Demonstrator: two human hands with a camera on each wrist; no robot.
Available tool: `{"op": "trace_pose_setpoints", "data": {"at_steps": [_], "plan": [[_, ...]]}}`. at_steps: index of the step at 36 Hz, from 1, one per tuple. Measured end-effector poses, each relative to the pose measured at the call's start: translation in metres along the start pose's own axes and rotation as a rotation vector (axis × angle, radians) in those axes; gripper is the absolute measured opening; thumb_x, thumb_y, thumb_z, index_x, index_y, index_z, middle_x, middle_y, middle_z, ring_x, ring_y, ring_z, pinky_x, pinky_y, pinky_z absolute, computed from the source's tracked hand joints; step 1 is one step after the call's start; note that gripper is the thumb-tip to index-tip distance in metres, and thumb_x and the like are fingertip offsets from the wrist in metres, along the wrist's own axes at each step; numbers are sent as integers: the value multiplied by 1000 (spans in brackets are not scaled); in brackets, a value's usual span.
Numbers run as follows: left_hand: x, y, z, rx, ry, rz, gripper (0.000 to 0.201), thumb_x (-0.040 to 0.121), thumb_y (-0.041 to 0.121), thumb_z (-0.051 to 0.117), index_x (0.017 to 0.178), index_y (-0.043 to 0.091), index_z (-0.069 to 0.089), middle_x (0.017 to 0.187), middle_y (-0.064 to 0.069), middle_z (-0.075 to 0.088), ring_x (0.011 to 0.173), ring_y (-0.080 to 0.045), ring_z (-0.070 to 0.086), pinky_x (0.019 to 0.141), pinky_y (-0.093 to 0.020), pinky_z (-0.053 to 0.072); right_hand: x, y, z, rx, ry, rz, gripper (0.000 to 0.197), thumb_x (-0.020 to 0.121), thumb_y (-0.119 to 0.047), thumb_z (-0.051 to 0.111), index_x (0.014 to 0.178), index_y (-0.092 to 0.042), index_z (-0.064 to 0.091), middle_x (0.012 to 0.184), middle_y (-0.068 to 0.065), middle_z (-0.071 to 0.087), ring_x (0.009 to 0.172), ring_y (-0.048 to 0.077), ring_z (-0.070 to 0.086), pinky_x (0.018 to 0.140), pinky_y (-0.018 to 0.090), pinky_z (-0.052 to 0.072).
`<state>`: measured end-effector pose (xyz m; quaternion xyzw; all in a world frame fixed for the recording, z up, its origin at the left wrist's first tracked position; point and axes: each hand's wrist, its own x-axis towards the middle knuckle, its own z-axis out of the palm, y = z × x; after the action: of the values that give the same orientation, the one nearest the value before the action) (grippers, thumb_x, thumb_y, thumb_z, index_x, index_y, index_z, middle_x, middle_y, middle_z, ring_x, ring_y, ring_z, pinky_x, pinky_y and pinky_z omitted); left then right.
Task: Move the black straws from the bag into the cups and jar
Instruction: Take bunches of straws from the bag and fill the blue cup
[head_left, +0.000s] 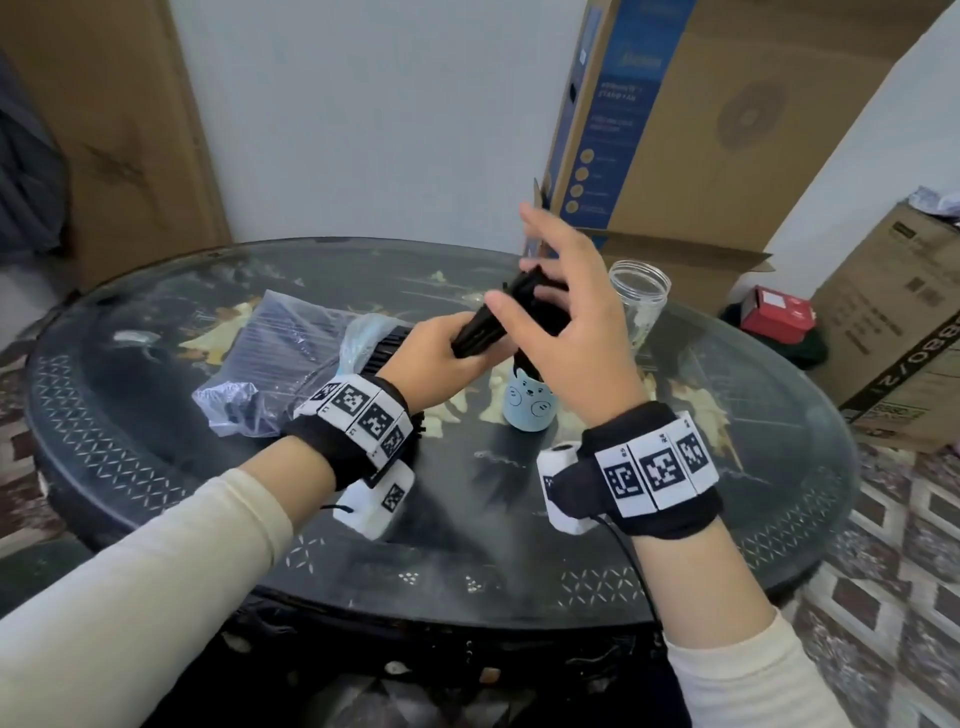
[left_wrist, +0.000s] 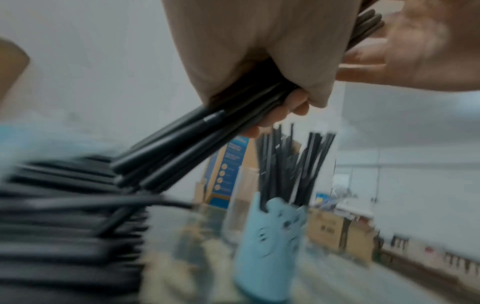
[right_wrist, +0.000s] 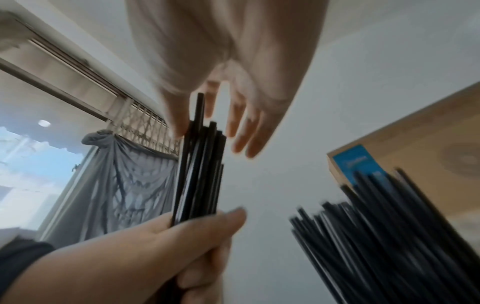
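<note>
My left hand (head_left: 436, 358) grips the lower part of a bundle of black straws (head_left: 483, 327), tilted up to the right above the table. My right hand (head_left: 571, 332) hovers over the bundle's upper end, its straight, spread fingers (right_wrist: 241, 127) touching the straw tips (right_wrist: 202, 156). Just below stands a light blue cup (head_left: 530, 405) with a bear face; it holds several straws (left_wrist: 293, 164). A clear jar (head_left: 639, 296) stands behind it to the right and looks empty. The plastic bag (head_left: 280, 358) lies to the left with many straws (left_wrist: 64, 205) in it.
The round dark table (head_left: 675, 519) has a glass top. Large cardboard boxes (head_left: 727, 130) lean against the wall behind the jar. Another box (head_left: 898, 322) and a small red box (head_left: 776, 312) sit on the floor to the right.
</note>
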<state>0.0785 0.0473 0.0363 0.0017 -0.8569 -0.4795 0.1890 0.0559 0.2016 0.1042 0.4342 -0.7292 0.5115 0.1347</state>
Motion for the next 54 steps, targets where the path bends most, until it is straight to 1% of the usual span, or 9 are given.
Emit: {"op": "trace_pose_setpoints", "data": {"at_steps": [9,19,27,34,38,41,46,49,54], "plan": [[-25,6,38,-254,10,-58,29,86,-7,58,71,18,56,62,14,57,56,10,52,57,-10,41,-16,7,20,-116,-15,-116,34,95,-8,53,129,-9,57,112,1,66,109,16,59,99,34,46],[-43,-40,53,-161,-116,-390,29,85,28,65,89,0,62,77,-4,61,72,-14,54,69,-28,43,-29,31,27,-313,-206,-97,20,89,-9,59,103,-5,73,106,8,70,111,26,58,103,11,23],[-39,-31,51,-135,-60,-402,22,91,15,59,71,20,53,71,0,59,66,-13,54,55,-17,40,-27,34,31,-270,-269,-23,36,93,-20,61,129,-15,62,131,1,59,125,17,50,110,32,36],[-45,-33,51,-72,-28,-454,21,90,21,59,71,13,60,70,-4,64,68,-20,61,63,-30,49,-35,30,25,-139,-235,25,79,85,-27,73,150,-16,29,151,2,30,139,12,32,116,21,27],[-48,-17,45,-150,-76,-318,19,93,27,57,77,18,63,78,-2,69,75,-16,67,73,-30,54,-32,29,10,-89,-161,146,97,71,-41,84,148,-21,29,129,-5,36,110,0,41,98,17,39],[-48,-3,38,-107,-249,-145,18,95,20,56,78,24,61,77,5,65,69,3,61,68,-16,50,-29,31,1,-59,-278,238,81,65,-40,88,133,-23,49,108,-11,36,86,-10,39,79,12,37],[-34,2,40,-62,-497,-73,33,87,24,61,115,7,56,109,-7,61,101,-12,57,97,-37,48,-33,33,0,31,-430,292,30,72,-24,85,96,-11,71,98,4,66,87,5,61,80,15,48],[-31,7,46,-168,-429,-71,45,77,29,72,115,14,52,104,5,61,97,-7,60,86,-21,51,-31,36,-2,35,-430,341,20,79,-14,73,80,4,65,83,19,67,81,29,64,79,43,52],[-25,-1,62,-213,-131,-132,62,64,35,87,114,24,51,109,8,62,103,-4,59,87,-20,48,-11,42,-29,75,-284,366,11,83,-10,68,76,-2,63,76,14,65,74,20,64,76,39,55]]}}
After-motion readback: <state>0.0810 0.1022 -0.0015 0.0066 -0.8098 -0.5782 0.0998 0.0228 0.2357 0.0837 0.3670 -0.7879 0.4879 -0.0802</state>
